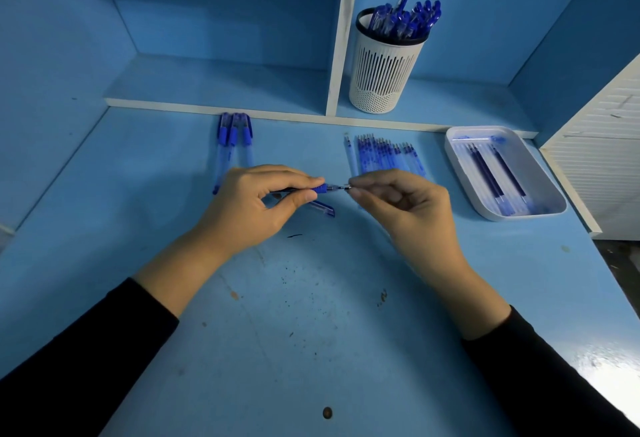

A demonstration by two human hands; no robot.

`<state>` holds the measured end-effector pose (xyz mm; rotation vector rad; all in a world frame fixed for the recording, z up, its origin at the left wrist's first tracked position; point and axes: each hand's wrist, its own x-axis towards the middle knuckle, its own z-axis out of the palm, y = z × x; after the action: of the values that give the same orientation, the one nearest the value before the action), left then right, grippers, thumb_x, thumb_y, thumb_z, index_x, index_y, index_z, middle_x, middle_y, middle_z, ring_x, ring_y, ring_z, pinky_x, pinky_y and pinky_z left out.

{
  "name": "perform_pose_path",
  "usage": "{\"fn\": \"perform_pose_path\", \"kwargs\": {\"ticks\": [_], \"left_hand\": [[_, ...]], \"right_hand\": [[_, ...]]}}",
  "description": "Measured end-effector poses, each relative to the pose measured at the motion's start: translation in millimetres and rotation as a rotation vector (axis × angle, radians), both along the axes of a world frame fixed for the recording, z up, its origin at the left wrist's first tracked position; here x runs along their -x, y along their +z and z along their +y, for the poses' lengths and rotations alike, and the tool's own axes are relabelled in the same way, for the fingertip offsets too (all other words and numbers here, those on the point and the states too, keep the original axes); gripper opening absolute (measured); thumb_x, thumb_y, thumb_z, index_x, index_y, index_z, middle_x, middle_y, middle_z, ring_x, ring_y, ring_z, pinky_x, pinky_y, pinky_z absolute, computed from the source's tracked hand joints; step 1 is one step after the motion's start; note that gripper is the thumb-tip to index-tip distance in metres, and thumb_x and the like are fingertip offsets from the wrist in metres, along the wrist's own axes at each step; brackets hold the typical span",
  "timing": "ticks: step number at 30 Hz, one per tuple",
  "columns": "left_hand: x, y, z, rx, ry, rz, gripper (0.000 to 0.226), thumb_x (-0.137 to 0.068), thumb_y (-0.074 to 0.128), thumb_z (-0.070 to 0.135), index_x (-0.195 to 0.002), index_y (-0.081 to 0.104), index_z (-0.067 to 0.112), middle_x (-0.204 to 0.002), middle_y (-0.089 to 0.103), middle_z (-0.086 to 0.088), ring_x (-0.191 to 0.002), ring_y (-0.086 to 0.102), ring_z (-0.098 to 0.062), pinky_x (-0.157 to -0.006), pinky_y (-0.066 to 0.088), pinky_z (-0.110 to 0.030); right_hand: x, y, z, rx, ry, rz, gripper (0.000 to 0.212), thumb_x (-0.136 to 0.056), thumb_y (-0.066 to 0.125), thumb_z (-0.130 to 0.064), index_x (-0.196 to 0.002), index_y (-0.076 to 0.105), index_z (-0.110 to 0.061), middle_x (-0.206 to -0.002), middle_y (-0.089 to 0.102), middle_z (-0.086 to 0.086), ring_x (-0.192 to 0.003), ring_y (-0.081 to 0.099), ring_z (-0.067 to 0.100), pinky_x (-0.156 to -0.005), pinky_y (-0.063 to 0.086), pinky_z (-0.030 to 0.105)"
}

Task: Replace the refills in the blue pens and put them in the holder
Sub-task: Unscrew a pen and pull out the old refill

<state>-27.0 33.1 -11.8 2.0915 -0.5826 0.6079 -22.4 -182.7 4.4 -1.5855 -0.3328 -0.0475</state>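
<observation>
Head view. At the centre of the frame the left hand (256, 204) grips a blue pen (320, 189) by its rubber grip, fingers (304, 179) curled around the barrel. The right hand (408, 204) pinches the pen's metal tip (343, 188) between thumb and forefinger, its other fingers loosely curled. The pen is held level, just above the table (311, 315). Whether the tip is being unscrewed or screwed on cannot be told. A loose cap (325, 209) lies on the table right below the left hand.

Upper right of centre, on the shelf (214, 80), the white holder (384, 73) is already packed with finished pens (405, 17), so most of the job looks done. To the upper left of the hands, three capped pens (233, 138) lie side by side against the shelf edge; these are probably the ones still waiting.

Just above the right hand, a row of pale refills (388, 156) lies on the table, likely the spent ones. At the right edge, the white tray (554, 209) holds a few dark refills (498, 177), probably the fresh stock.

What remains, by my reading: finish this pen, cap it, drop it in the holder, then do the three others.
</observation>
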Motion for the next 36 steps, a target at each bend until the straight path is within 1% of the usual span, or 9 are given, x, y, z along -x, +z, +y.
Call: {"fn": "perform_pose_path", "kwargs": {"ticks": [5,10,13,17,19,22,25,29,36], "left_hand": [[0.8,-2.2,-2.4,-0.034,-0.027,-0.013,0.016,-0.085,0.073,0.013,-0.100,0.077,0.008,-0.098,0.073,0.004,-0.087,0.070,-0.005,-0.077,0.057,-0.026],[1.3,-0.1,-1.5,-0.047,-0.043,-0.001,0.017,-0.084,0.074,0.014,-0.100,0.077,0.009,-0.095,0.073,0.005,-0.085,0.069,-0.005,-0.073,0.057,-0.028],[2.0,2.0,-2.7,-0.038,-0.040,-0.003,0.016,-0.084,0.074,0.014,-0.099,0.077,0.008,-0.095,0.073,0.007,-0.085,0.069,-0.002,-0.075,0.057,-0.024],[2.0,3.3,-2.8,-0.026,-0.033,0.002,0.016,-0.084,0.075,0.013,-0.099,0.077,0.008,-0.095,0.072,0.007,-0.085,0.068,0.001,-0.077,0.054,-0.018],[2.8,2.8,-2.3,-0.042,-0.034,-0.001,0.017,-0.084,0.074,0.015,-0.099,0.077,0.008,-0.095,0.072,0.008,-0.085,0.067,0.001,-0.075,0.055,-0.020],[3.2,2.3,-1.3,-0.048,-0.050,0.008,0.017,-0.084,0.075,0.017,-0.099,0.077,0.010,-0.094,0.073,0.007,-0.084,0.069,-0.003,-0.072,0.057,-0.026],[2.5,3.0,-2.1,-0.043,-0.050,0.006,0.017,-0.083,0.076,0.014,-0.100,0.077,0.010,-0.093,0.074,0.004,-0.083,0.069,-0.005,-0.073,0.057,-0.028],[3.0,3.8,-2.7,-0.047,-0.047,-0.012,0.016,-0.084,0.075,0.015,-0.098,0.077,0.009,-0.093,0.073,0.006,-0.082,0.068,-0.004,-0.074,0.057,-0.026],[2.6,4.8,-2.0,-0.054,-0.057,0.005,0.016,-0.084,0.075,0.013,-0.100,0.077,0.009,-0.091,0.074,0.003,-0.081,0.068,-0.007,-0.073,0.056,-0.026]], "right_hand": [[2.0,-6.3,3.8,0.126,0.035,-0.065,0.014,-0.081,0.074,0.000,-0.090,0.072,-0.011,-0.084,0.074,0.002,-0.079,0.070,0.009,-0.076,0.048,0.015],[1.9,-7.7,5.3,0.282,-0.022,-0.119,0.002,-0.086,0.071,-0.017,-0.085,0.072,-0.015,-0.070,0.066,-0.012,-0.068,0.061,0.005,-0.069,0.044,0.013],[0.4,-8.8,2.5,0.437,-0.058,-0.234,0.018,-0.089,0.066,-0.030,-0.083,0.071,-0.013,-0.069,0.065,-0.005,-0.068,0.059,0.011,-0.067,0.047,0.020],[1.8,-7.4,-2.1,0.314,0.096,-0.189,0.025,-0.085,0.073,-0.011,-0.109,0.067,-0.011,-0.091,0.069,0.000,-0.087,0.067,0.013,-0.084,0.051,0.021],[1.1,-9.6,-0.5,0.339,0.091,-0.258,0.021,-0.085,0.070,-0.003,-0.106,0.068,-0.010,-0.093,0.070,-0.001,-0.088,0.067,0.012,-0.084,0.052,0.021],[0.1,-9.1,0.7,0.405,0.006,-0.296,0.008,-0.088,0.069,-0.016,-0.094,0.073,-0.013,-0.084,0.070,-0.007,-0.079,0.065,0.010,-0.077,0.052,0.024],[1.4,-7.6,-2.8,0.373,0.014,-0.233,0.020,-0.086,0.070,-0.028,-0.100,0.072,-0.014,-0.085,0.070,-0.007,-0.082,0.066,0.012,-0.079,0.053,0.027],[0.9,-8.5,-0.9,0.282,0.083,-0.235,0.017,-0.086,0.071,-0.005,-0.102,0.067,-0.008,-0.093,0.070,0.000,-0.088,0.067,0.015,-0.083,0.051,0.023],[2.3,-8.3,-0.8,0.247,0.069,-0.156,0.017,-0.087,0.070,-0.017,-0.103,0.068,-0.010,-0.091,0.070,-0.001,-0.089,0.066,0.015,-0.082,0.051,0.024]]}}
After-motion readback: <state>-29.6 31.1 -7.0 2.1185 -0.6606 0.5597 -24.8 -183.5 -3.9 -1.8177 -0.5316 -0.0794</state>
